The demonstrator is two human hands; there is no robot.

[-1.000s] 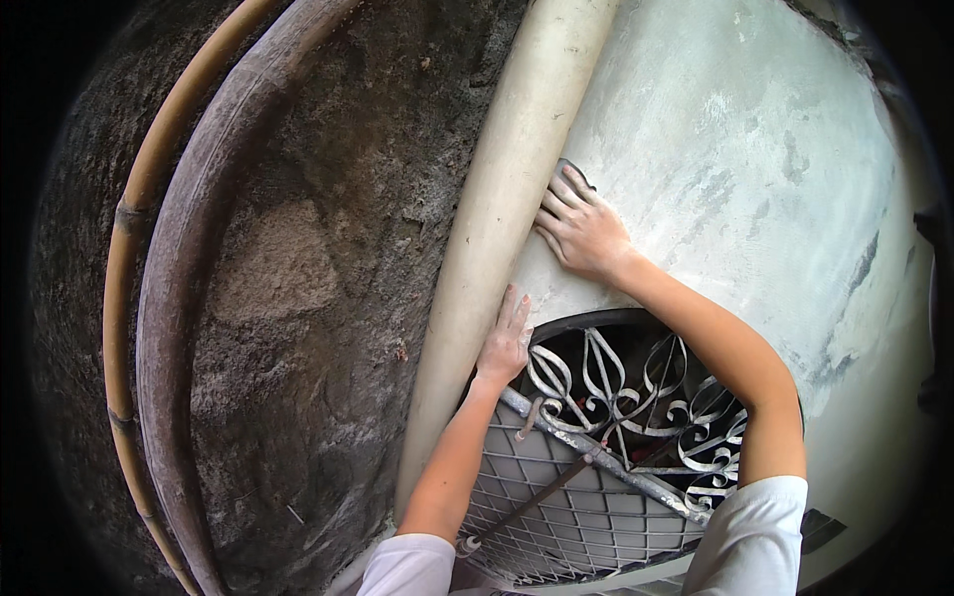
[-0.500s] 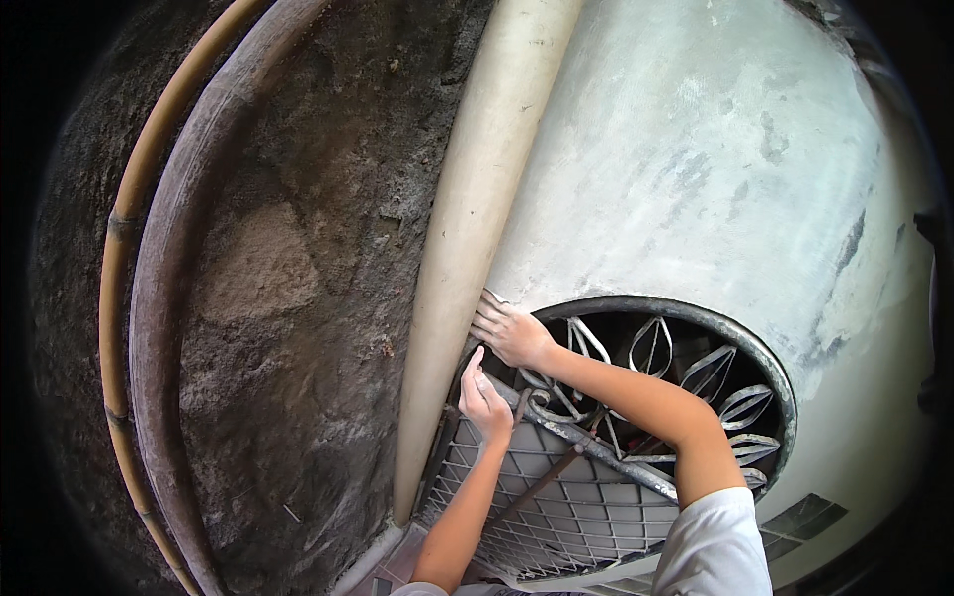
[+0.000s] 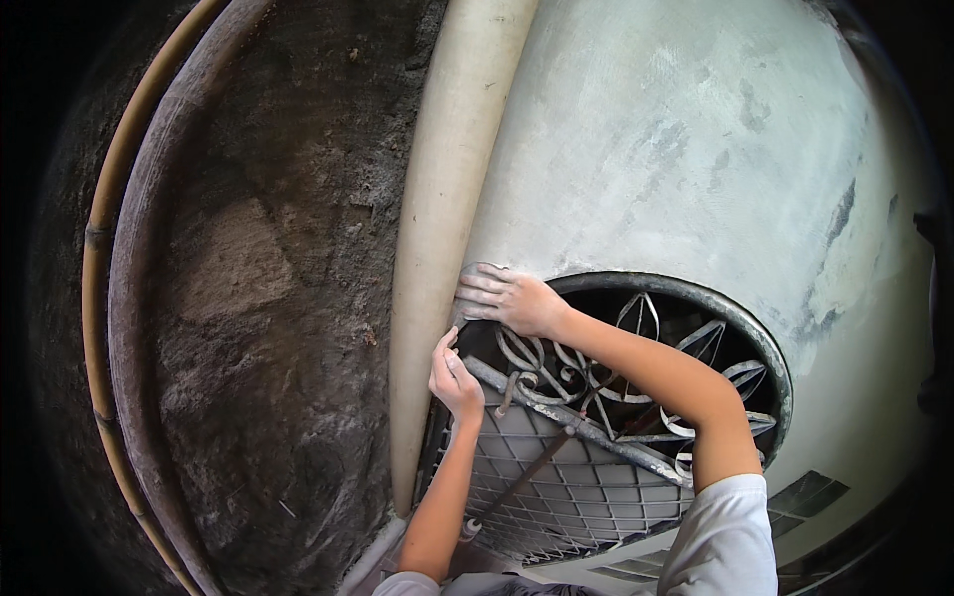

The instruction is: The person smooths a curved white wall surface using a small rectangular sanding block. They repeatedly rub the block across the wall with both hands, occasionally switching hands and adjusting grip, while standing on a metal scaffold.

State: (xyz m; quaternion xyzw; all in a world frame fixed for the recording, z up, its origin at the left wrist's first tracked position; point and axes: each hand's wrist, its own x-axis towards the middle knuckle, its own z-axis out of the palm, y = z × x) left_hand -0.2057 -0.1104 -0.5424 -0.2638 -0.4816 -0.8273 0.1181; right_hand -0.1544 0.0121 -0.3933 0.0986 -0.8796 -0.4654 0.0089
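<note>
My right hand lies flat on the pale wall, fingers stretched toward the cream pipe. Under these fingers shows the edge of a thin grey sheet, pressed to the wall; it looks like sandpaper, though most of it is covered. Just below, my left hand is raised beside the pipe, loosely cupped with the thumb apart and nothing visible in it. Whether its fingertips touch the pipe or wall, I cannot tell. White dust coats the fingers of both hands.
Below my right forearm is a rounded opening with a dark metal rim, curled ironwork and a lattice grille. Left of the pipe rises a rough dark wall, with a brown pole and a yellow bamboo pole along it.
The whole view has shifted, so the pipe, opening and hands appear further left and higher. My right hand has stayed flat at the wall beside the pipe, my left just below it.
</note>
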